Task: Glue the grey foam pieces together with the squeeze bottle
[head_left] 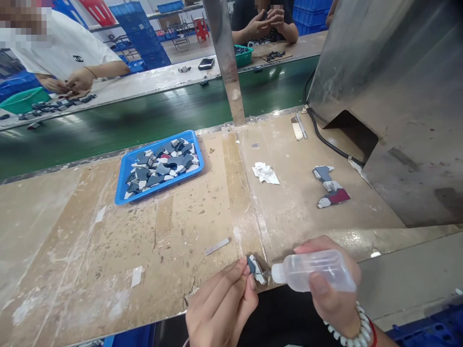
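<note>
Near the front edge of the table, my left hand [224, 301] pinches a small blue-grey and white plastic piece [256, 270] between thumb and fingers. My right hand [333, 289] is wrapped round a clear squeeze bottle [314, 271], tipped on its side. Its narrow nozzle points left and meets or almost meets the white side of the piece; whether they touch I cannot tell. A flat metal strip [217, 246] lies just beyond my left hand.
A blue tray [118, 185] holds many similar pieces. Crumpled tissue [265, 173], some loose pieces [331, 193] and a small blade-like tool [301, 126] lie to the right, beside a metal housing [408, 120] with a black cable. Beyond the green conveyor [173, 108], two people work with their hands.
</note>
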`<action>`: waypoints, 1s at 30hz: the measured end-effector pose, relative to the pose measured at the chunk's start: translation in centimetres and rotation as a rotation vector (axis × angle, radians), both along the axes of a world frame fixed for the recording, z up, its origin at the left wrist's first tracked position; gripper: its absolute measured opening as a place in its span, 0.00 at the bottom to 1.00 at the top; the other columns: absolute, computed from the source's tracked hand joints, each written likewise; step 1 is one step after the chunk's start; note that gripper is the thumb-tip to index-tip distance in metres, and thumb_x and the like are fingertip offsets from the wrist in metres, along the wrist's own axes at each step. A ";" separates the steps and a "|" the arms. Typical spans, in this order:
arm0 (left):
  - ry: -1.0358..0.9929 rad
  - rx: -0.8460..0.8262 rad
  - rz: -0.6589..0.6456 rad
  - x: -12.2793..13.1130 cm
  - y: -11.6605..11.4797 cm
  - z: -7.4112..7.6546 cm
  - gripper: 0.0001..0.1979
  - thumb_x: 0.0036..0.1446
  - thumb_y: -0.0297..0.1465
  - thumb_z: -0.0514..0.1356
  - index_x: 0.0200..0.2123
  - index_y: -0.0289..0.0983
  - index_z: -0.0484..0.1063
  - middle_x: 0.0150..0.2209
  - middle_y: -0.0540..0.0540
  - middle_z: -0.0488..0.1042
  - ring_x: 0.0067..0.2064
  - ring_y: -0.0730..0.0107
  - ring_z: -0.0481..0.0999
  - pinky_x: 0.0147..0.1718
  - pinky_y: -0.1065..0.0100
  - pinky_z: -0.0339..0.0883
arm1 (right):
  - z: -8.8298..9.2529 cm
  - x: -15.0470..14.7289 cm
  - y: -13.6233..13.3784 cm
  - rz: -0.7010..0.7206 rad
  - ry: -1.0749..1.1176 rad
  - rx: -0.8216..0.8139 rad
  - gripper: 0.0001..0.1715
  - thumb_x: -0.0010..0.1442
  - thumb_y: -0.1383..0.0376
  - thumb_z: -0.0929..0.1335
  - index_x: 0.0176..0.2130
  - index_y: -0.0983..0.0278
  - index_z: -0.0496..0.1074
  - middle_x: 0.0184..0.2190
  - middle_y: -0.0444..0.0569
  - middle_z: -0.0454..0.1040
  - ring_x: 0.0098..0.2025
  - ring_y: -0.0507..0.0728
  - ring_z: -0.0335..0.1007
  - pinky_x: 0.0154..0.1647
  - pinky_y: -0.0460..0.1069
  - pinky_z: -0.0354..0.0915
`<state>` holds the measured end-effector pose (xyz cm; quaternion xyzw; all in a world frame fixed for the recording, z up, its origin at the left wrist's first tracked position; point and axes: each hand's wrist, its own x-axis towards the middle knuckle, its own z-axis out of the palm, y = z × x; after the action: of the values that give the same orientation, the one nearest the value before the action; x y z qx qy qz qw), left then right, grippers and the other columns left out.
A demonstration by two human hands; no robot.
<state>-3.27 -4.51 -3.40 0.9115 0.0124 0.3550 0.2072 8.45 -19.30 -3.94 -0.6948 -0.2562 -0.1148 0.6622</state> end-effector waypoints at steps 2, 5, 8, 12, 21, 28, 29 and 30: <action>0.008 -0.025 0.000 0.0 0.0 0.1 0.09 0.59 0.14 0.66 0.31 0.32 0.76 0.37 0.43 0.82 0.41 0.69 0.84 0.47 0.71 0.80 | 0.4 0.0 0.2 -0.044 -0.026 -0.021 0.20 0.64 0.48 0.70 0.32 0.61 0.76 0.23 0.46 0.77 0.20 0.55 0.74 0.18 0.47 0.70; 0.022 -0.071 0.008 -0.1 0.0 0.1 0.09 0.58 0.13 0.66 0.33 0.32 0.77 0.38 0.44 0.82 0.41 0.68 0.84 0.46 0.71 0.80 | 0.7 -0.1 0.4 -0.083 -0.056 -0.053 0.24 0.64 0.45 0.69 0.32 0.62 0.76 0.23 0.46 0.78 0.22 0.55 0.75 0.20 0.47 0.72; 0.027 -0.112 0.002 -0.2 0.0 0.0 0.10 0.57 0.13 0.67 0.33 0.32 0.77 0.39 0.44 0.82 0.41 0.68 0.84 0.46 0.71 0.79 | 0.9 -0.1 0.5 -0.096 -0.097 -0.061 0.24 0.65 0.45 0.69 0.33 0.62 0.75 0.23 0.44 0.78 0.22 0.54 0.77 0.22 0.46 0.73; 0.027 -0.126 -0.011 -0.4 0.3 -0.2 0.10 0.57 0.12 0.67 0.34 0.31 0.78 0.40 0.43 0.82 0.41 0.69 0.84 0.46 0.71 0.79 | 1.0 0.1 0.6 -0.057 -0.136 -0.080 0.20 0.66 0.47 0.69 0.35 0.61 0.74 0.23 0.43 0.78 0.21 0.53 0.77 0.21 0.45 0.73; 0.010 -0.138 -0.003 -0.2 0.6 -0.3 0.08 0.61 0.17 0.65 0.34 0.33 0.77 0.39 0.45 0.82 0.40 0.71 0.84 0.44 0.74 0.79 | 0.6 -0.1 0.4 0.002 -0.108 -0.073 0.21 0.67 0.46 0.68 0.37 0.60 0.74 0.24 0.43 0.79 0.21 0.53 0.77 0.21 0.46 0.72; 0.005 -0.145 0.009 -0.2 0.6 -0.4 0.08 0.62 0.18 0.65 0.31 0.34 0.77 0.37 0.45 0.83 0.38 0.68 0.85 0.43 0.73 0.81 | 0.8 0.1 0.4 0.077 -0.075 -0.048 0.21 0.68 0.46 0.68 0.37 0.60 0.73 0.23 0.41 0.78 0.20 0.51 0.75 0.21 0.43 0.72; -0.002 -0.148 0.008 -0.3 0.6 -0.4 0.09 0.62 0.18 0.64 0.31 0.34 0.77 0.37 0.45 0.83 0.38 0.69 0.85 0.44 0.73 0.80 | 0.6 0.0 0.4 0.072 -0.077 -0.050 0.20 0.68 0.47 0.68 0.37 0.60 0.74 0.23 0.41 0.78 0.21 0.51 0.76 0.22 0.43 0.72; -0.001 -0.152 0.005 -0.3 0.7 -0.4 0.09 0.62 0.18 0.64 0.31 0.34 0.77 0.37 0.45 0.83 0.38 0.69 0.85 0.44 0.73 0.80 | 0.4 -0.1 0.3 0.056 -0.073 -0.050 0.20 0.67 0.47 0.68 0.37 0.60 0.74 0.24 0.42 0.78 0.21 0.52 0.76 0.22 0.43 0.72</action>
<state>-3.59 -3.85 -3.84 0.8930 0.0414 0.3539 0.2750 8.36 -18.95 -3.57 -0.6990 -0.3024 -0.1150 0.6378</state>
